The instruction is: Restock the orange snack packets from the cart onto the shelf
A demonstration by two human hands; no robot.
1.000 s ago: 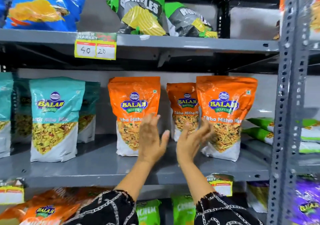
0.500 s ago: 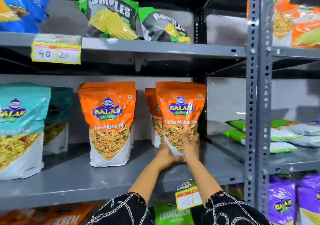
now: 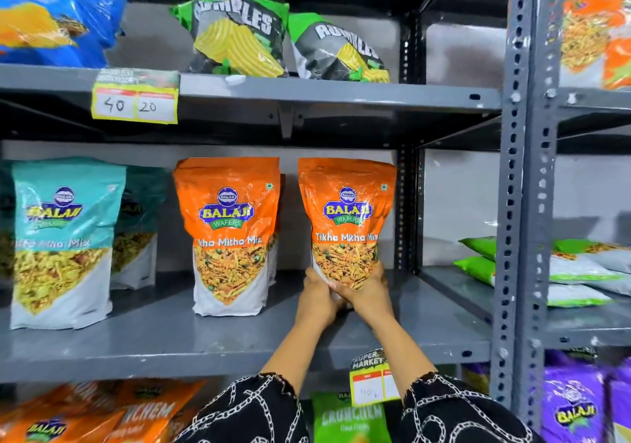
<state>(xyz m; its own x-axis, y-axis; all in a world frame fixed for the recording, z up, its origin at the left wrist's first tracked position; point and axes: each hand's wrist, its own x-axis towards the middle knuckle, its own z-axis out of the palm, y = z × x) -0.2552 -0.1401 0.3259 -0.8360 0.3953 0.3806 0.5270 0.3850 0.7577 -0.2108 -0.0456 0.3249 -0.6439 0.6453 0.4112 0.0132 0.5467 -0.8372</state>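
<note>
While both hands clamp one orange packet, the grey rack [image 3: 520,203] fills the view, its perforated upright standing right of centre. Middle shelf [image 3: 205,340] carries most of the stock. Top shelf [image 3: 307,93] holds a blue chip bag [image 3: 58,12] at left and two green-black chip bags [image 3: 239,33] near the middle. Teal packets [image 3: 65,241] stand upright at the left of the middle shelf, more teal ones behind them. Second orange packet [image 3: 227,234] stands upright mid-shelf, well apart from the teal ones, with another orange one partly hidden behind it. Held orange packet [image 3: 346,217] is upright at the right end of the middle shelf, just beside the dark rear post; whether its base touches the shelf is hidden by the hands. Left hand [image 3: 319,294] wraps the packet's lower left corner, fingers closed on it. Right hand [image 3: 370,292] wraps the lower right corner, likewise closed on it. Both hands touch each other under the packet. Black chain-print sleeves [image 3: 252,412] show at the bottom edge. Next bay to the right has green-white packets [image 3: 478,258] lying flat, stacked. Purple packets [image 3: 573,405] sit bottom right. Orange bags [image 3: 85,412] lie on the lowest level at left, blurred, and a green bag [image 3: 351,418] stands between the sleeves. Yellow price tag [image 3: 135,104] on the top shelf edge reads 40 and 20. Smaller tag [image 3: 374,377] hangs on the middle shelf edge, writing too small to read.
</note>
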